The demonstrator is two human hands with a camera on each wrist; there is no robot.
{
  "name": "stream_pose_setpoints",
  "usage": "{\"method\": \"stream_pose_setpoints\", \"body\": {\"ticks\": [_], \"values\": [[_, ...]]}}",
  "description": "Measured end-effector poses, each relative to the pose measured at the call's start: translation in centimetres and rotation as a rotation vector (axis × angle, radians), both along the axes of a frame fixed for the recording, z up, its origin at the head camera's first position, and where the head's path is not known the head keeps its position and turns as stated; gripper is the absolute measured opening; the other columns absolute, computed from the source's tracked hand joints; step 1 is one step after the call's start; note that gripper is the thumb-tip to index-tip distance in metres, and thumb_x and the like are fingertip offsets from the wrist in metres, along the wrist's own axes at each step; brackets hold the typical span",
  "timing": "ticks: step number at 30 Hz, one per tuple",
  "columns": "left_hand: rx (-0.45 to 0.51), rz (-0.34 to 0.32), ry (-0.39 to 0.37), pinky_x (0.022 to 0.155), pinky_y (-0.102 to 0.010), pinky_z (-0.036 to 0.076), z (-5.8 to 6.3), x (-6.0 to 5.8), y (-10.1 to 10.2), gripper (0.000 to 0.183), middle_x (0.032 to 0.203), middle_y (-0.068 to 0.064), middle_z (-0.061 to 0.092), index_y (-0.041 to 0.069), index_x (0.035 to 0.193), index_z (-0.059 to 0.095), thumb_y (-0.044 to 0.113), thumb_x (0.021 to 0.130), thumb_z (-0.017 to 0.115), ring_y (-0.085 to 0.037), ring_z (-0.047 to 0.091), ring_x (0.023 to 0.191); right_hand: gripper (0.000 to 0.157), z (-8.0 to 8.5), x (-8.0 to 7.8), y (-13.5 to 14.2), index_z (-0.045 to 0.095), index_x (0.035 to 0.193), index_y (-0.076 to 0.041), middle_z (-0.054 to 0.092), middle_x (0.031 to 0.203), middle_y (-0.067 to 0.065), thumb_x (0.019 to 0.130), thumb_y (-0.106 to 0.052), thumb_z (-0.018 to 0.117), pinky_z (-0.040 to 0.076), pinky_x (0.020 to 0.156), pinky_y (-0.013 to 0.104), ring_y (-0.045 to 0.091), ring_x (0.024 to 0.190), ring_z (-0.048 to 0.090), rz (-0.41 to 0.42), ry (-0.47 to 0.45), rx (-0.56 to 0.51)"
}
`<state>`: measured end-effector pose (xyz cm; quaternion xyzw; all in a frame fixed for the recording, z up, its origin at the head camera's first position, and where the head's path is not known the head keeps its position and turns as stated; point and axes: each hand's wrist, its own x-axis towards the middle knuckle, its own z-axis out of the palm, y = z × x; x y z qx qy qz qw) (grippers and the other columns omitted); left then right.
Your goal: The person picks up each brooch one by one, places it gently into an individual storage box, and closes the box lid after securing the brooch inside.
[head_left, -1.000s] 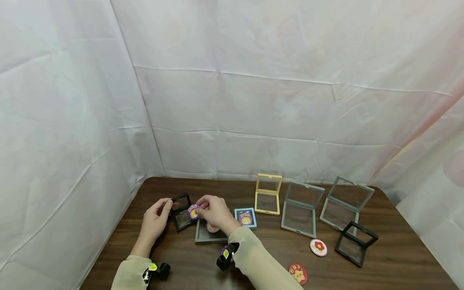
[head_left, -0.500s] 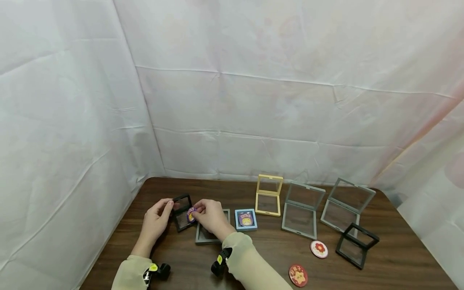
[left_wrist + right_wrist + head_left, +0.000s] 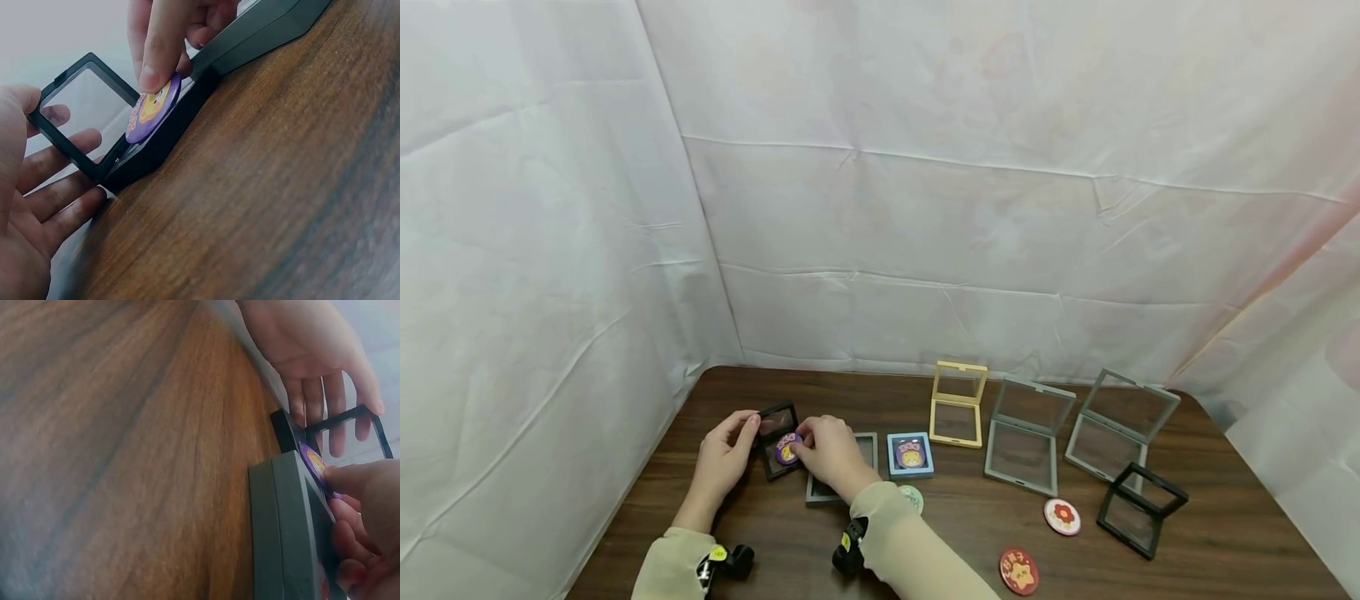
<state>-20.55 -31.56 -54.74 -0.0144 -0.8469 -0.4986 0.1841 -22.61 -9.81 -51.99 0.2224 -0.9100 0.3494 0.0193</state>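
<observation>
In the head view, my left hand [image 3: 718, 458] grips the raised lid of a small black display frame [image 3: 147, 159], its thumb on the lid's edge and fingers behind the clear film. My right hand [image 3: 835, 457] pinches a round purple badge [image 3: 153, 115] with a yellow cartoon face. The badge lies tilted over the frame's lower half, its rim at the clear film; whether it rests fully on the film I cannot tell. Beside the black frame, partly under my right hand, lies a closed grey frame [image 3: 269, 525].
Right of my hands is a blue frame [image 3: 910, 455] holding a purple badge. Open yellow [image 3: 955, 441], grey [image 3: 1018, 482] and black [image 3: 1126, 542] frames stand farther right. A flower badge [image 3: 1062, 517], red badge [image 3: 1018, 572] and green badge [image 3: 912, 497] lie on the wooden table.
My right hand has moved slightly left, bringing the purple badge down over the black frame's lower half. The green badge has come into view beside the sleeve. My left hand has stayed put.
</observation>
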Motion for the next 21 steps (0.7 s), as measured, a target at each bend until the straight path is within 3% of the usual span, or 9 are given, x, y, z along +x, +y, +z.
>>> {"method": "stream_pose_setpoints", "body": {"ticks": [5, 14, 21], "values": [[0.001, 0.005, -0.002, 0.083, -0.015, 0.050, 0.15, 0.07, 0.08, 0.026, 0.109, -0.013, 0.082, 0.008, 0.119, 0.079, 0.026, 0.115, 0.061, -0.017, 0.074, 0.100, 0.016, 0.08, 0.16, -0.14, 0.081, 0.108, -0.010, 0.067, 0.086, -0.003, 0.100, -0.024, 0.084, 0.048, 0.066, 0.021, 0.003, 0.072, 0.055, 0.014, 0.046, 0.044], [0.026, -0.025, -0.023, 0.085, -0.014, 0.052, 0.24, 0.06, 0.15, 0.027, 0.112, -0.012, 0.082, 0.006, 0.124, 0.078, 0.025, 0.115, 0.060, -0.022, 0.075, 0.106, 0.016, 0.15, 0.32, -0.37, 0.079, 0.096, -0.011, 0.061, 0.080, -0.005, 0.099, -0.026, 0.085, 0.047, 0.065, 0.023, 0.007, 0.071, 0.053, 0.000, 0.125, 0.130], [0.051, -0.033, -0.016, 0.086, -0.012, 0.051, 0.35, 0.23, 0.13, 0.026, 0.113, -0.012, 0.082, 0.005, 0.125, 0.077, 0.023, 0.115, 0.060, -0.027, 0.076, 0.108, 0.019, -0.20, 0.46, -0.70, 0.077, 0.094, -0.014, 0.061, 0.081, -0.006, 0.099, -0.031, 0.084, 0.051, 0.069, 0.027, 0.012, 0.078, 0.059, -0.022, 0.165, 0.166]]}}
